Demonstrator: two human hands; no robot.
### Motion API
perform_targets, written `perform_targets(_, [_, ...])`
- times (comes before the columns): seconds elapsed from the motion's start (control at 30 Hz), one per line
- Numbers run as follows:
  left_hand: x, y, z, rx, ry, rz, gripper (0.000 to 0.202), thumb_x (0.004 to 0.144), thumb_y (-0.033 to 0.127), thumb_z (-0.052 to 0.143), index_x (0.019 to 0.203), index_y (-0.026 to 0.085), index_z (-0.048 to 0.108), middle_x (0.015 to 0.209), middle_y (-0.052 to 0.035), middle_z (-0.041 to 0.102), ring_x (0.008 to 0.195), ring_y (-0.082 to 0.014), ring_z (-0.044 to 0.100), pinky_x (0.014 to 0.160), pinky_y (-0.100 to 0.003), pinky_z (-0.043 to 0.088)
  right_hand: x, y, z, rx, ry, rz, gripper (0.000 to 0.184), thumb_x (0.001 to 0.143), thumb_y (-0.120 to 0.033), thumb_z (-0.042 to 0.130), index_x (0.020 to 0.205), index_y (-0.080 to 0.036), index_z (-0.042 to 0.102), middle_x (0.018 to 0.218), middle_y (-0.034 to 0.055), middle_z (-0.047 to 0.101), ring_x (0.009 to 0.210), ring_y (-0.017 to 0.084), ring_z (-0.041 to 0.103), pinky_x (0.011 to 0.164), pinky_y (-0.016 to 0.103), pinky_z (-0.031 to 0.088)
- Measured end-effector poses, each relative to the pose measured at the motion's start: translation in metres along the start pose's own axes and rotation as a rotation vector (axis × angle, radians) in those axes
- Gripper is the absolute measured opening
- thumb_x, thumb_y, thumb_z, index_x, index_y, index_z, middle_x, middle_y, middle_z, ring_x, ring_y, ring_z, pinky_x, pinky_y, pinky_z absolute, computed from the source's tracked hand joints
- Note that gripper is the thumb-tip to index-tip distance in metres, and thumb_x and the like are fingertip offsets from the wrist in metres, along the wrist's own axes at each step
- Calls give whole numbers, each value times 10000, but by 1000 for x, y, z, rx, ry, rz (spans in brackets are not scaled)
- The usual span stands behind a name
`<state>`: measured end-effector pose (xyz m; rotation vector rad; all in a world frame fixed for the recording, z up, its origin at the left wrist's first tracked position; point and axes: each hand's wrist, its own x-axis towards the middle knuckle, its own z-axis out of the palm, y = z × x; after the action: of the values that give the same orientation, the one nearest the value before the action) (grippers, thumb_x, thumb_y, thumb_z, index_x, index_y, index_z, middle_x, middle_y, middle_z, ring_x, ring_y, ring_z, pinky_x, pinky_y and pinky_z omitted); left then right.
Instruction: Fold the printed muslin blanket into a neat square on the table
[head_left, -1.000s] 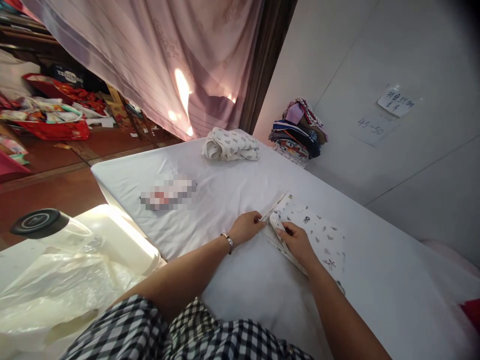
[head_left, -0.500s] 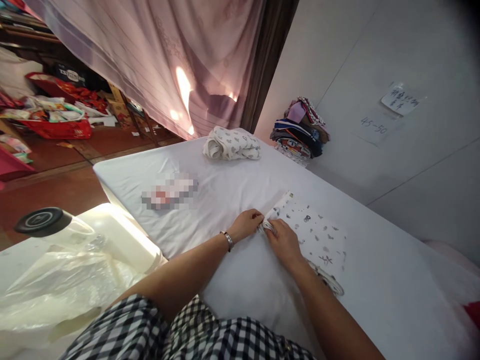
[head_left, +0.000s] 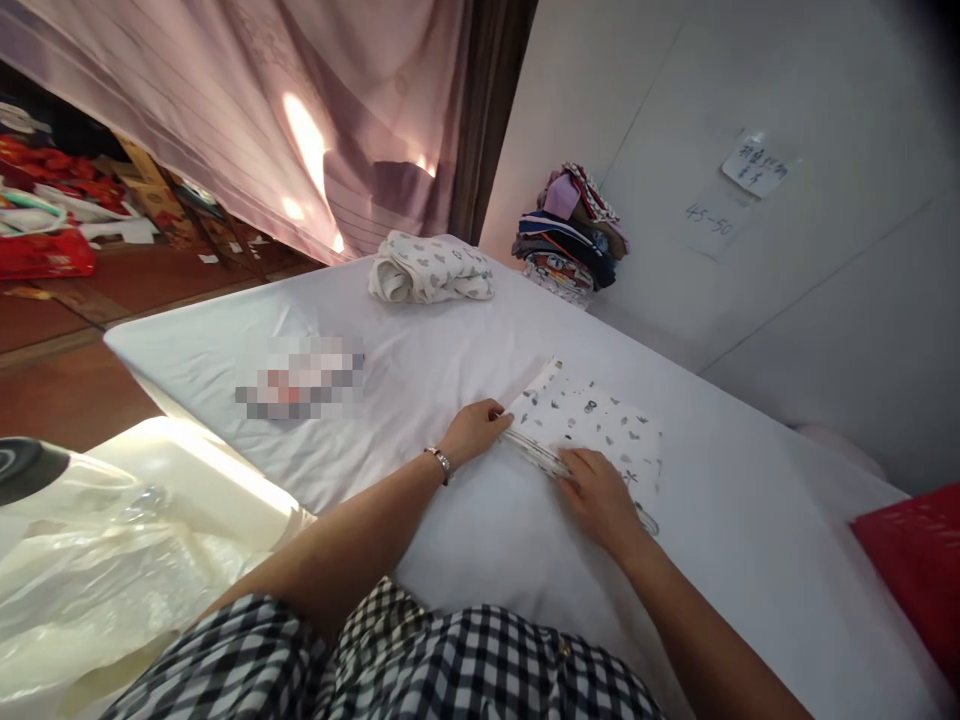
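Observation:
A folded white cloth (head_left: 604, 412) with a small grey print lies flat on the white-covered surface (head_left: 405, 380). Its near edge shows several stacked layers. My left hand (head_left: 472, 430), with a metal band at the wrist, pinches the cloth's left near corner between thumb and fingers. Farther right along the same edge, my right hand (head_left: 600, 495) grips the layers, thumb under and fingers on top. Beyond the hands, a loosely rolled cloth (head_left: 431, 268) with a similar print sits near the far edge. A blurred-out item (head_left: 300, 378) lies to the left.
A stack of folded clothes (head_left: 566, 235) stands by the wall at the far corner. A pink curtain (head_left: 360, 120) hangs behind. At left is a white container (head_left: 202, 450) with clear plastic (head_left: 127, 570); a red object (head_left: 915, 560) is at right.
My right hand has slid right along the cloth's near edge, away from my left hand. The bunched edge now lies straighter between them. The view has turned right.

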<state>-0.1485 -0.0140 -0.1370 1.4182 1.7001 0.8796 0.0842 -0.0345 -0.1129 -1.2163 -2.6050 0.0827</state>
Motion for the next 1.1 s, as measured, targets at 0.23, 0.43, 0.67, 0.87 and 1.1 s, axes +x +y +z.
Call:
perform_targets(0.23, [0,1,-1,44,-4,-7,336,758,481,479,880,199,616,798,-2,647,680,-134,566,606,-222,380,-91,59,-20,0,135,198,315,838,-345,490,1114,-213,562,1072,89,562,997,231,506,858,395,436])
perform_targets(0.43, [-2,1,1,90,44,-1,378,752,534,457,889,221,617,749,18,634,643,-129,559,605,-225,385,-121,64,-14,283,157,480,369,828,-406,487,1142,-222,544,1091,82,546,948,205,536,734,336,495])
perform_targets(0.67, [-6,6,2,154,92,-2,416,753,565,430,903,228,622,686,24,621,563,-123,543,589,-234,391,-116,63,-5,607,302,609,318,801,-378,516,1049,-196,600,1019,71,581,878,184,559,673,290,482])
perform_targets(0.87, [-8,8,4,164,116,-4,443,752,579,425,909,213,620,668,18,618,557,-129,540,585,-238,392,-108,59,-8,519,272,552,304,810,-347,508,1055,-190,597,970,66,575,768,152,556,640,277,475])
perform_targets(1.1, [-6,7,6,154,124,-11,409,736,569,463,904,230,620,747,22,635,581,-122,544,579,-229,389,-107,56,-16,280,379,411,193,860,-287,435,906,-188,595,852,49,580,717,143,537,646,270,450])
